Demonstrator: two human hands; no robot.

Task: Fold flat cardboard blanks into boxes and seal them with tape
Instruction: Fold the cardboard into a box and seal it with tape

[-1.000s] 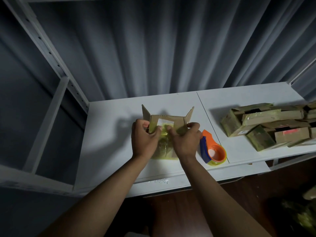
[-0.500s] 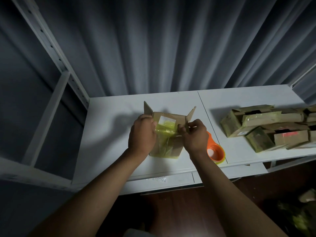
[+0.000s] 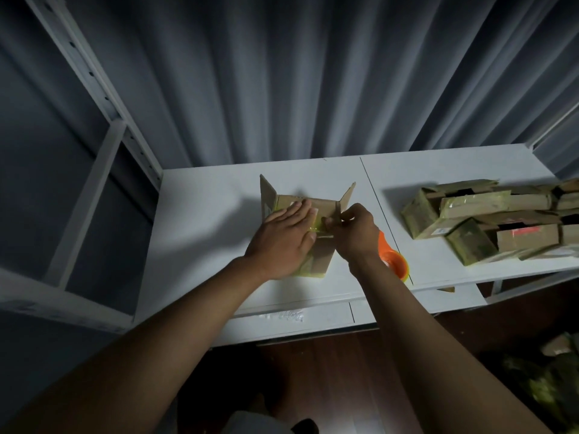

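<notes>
The small brown cardboard box (image 3: 316, 233) with yellowish tape sits mid-table (image 3: 200, 233), far flaps up. The left hand (image 3: 282, 242) presses flat-fingered on it; the right hand (image 3: 354, 233) pinches its side edge. Best to rub the tape outward, firmly, avoiding wrinkles.

bare shelf (image 3: 203, 233) left of box (image 3: 322, 208), tape dispenser (image 3: 395, 261) and box pile (image 3: 488, 223) crowding right
</notes>
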